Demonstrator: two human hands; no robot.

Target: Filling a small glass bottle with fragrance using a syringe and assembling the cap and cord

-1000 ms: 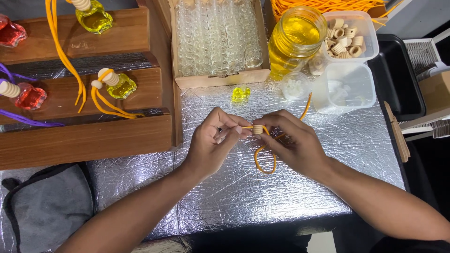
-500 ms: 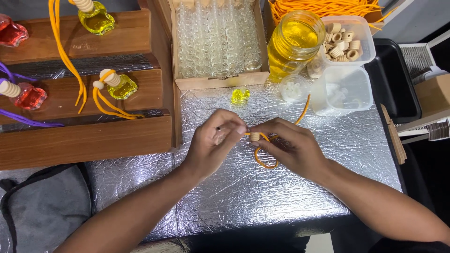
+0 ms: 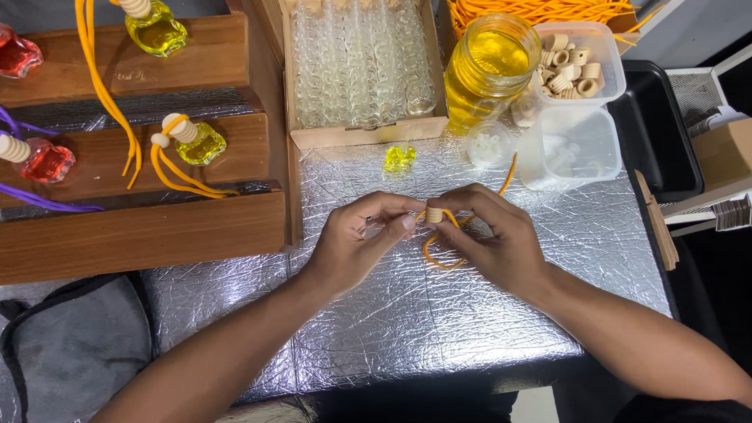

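Over the foil-covered surface, the left hand and right hand meet, fingers pinching an orange cord threaded through a small wooden cap. At twelve o'clock sits a tiny yellow bottle; at one o'clock, a jar of yellow liquid.

Ahead of you, at the back of the foil-covered table, an open brown cardboard box holds rows of clear glass bottles. To its right you have two clear plastic tubs: the rear tub holds pale wooden caps, the front tub looks nearly empty. At your far right edge sits a plain brown carton.
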